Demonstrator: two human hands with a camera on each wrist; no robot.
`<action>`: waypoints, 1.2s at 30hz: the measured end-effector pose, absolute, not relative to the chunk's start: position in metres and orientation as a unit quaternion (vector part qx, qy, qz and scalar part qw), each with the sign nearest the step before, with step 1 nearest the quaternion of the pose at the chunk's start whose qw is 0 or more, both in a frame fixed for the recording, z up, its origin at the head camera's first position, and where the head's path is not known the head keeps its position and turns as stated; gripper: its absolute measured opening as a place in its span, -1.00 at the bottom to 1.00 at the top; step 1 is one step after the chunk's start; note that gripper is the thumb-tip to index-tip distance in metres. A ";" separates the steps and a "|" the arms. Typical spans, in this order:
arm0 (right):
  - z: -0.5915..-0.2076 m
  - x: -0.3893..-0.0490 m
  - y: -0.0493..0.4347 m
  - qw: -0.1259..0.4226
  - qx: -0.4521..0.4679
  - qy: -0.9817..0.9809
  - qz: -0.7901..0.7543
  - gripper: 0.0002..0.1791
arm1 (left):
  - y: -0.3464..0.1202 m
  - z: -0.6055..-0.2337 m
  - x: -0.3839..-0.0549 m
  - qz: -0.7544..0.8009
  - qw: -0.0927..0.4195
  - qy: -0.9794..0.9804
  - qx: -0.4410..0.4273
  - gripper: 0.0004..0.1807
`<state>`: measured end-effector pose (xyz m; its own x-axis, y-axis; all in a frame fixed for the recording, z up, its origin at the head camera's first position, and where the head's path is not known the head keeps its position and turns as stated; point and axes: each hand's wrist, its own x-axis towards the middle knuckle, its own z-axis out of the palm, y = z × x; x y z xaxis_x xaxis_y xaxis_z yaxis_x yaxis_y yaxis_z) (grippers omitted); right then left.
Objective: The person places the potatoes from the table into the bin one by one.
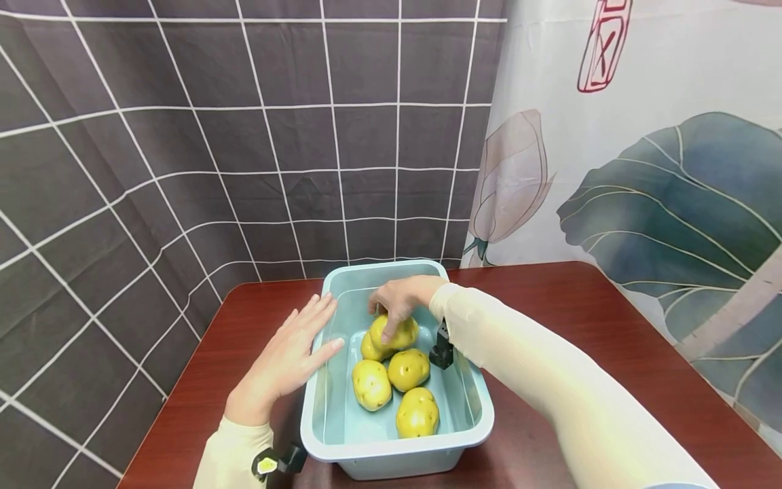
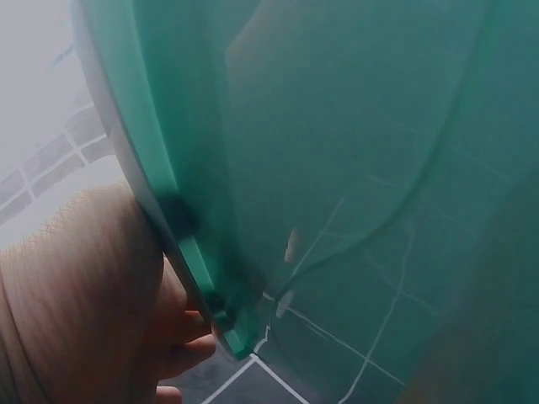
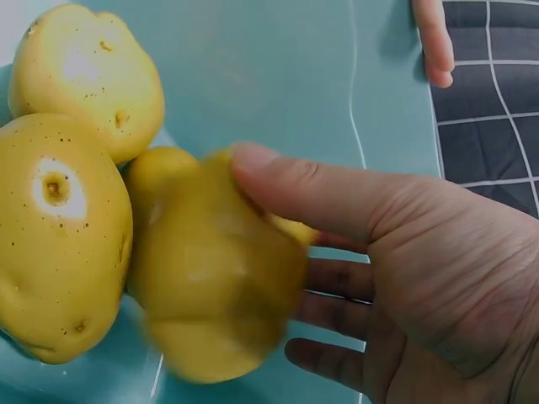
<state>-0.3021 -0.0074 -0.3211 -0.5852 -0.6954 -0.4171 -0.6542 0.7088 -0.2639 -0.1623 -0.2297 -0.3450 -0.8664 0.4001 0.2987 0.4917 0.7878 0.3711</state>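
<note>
Inside a light blue plastic basin [image 1: 397,448] lie several yellow potatoes. My right hand [image 1: 403,295] reaches into its far part and grips one potato [image 1: 402,336], thumb on the near side; this potato [image 3: 215,286] is blurred in the right wrist view. Another potato [image 1: 369,348] sits partly hidden against it. Closer to me are a left potato [image 1: 371,385], a middle potato [image 1: 408,369] and a front potato [image 1: 418,412]. My left hand [image 1: 293,353] rests at the basin's left rim with fingers straight, holding no potato.
The basin stands on a reddish-brown table [image 1: 531,299]. Behind and to the left hangs a dark grey cloth [image 1: 360,136] with a white grid. A white curtain [image 1: 537,61] with lotus prints hangs at the right.
</note>
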 end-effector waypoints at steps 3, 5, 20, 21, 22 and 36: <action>-0.320 -0.300 -0.008 0.250 -0.380 0.890 -0.043 -0.20 | -0.230 -0.345 -0.162 -0.224 0.103 -0.939 -0.240 -0.25; -0.320 -0.300 -0.008 0.239 -0.383 0.891 -0.043 -0.23 | -0.230 -0.345 -0.162 -0.224 0.102 -0.939 -0.240 -0.25; -0.319 -0.304 -0.007 0.210 -0.406 0.886 -0.071 -0.31 | -0.231 -0.348 -0.161 -0.222 0.104 -0.939 -0.241 -0.25; -0.319 -0.304 -0.007 0.209 -0.407 0.886 -0.075 -0.31 | -0.231 -0.348 -0.161 -0.221 0.104 -0.939 -0.242 -0.25; -0.319 -0.304 -0.006 0.208 -0.407 0.886 -0.078 -0.31 | -0.231 -0.348 -0.162 -0.221 0.105 -0.939 -0.242 -0.25; -0.306 -0.306 0.003 0.202 -0.419 0.872 -0.151 -0.32 | -0.232 -0.343 -0.163 -0.232 0.109 -0.937 -0.238 -0.22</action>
<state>-0.3063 0.0027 -0.3057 -0.5674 -0.7921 -0.2250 -0.6700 0.6030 -0.4330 -0.1629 -0.2324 -0.3432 -0.8623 0.3960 0.3156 0.4975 0.7789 0.3819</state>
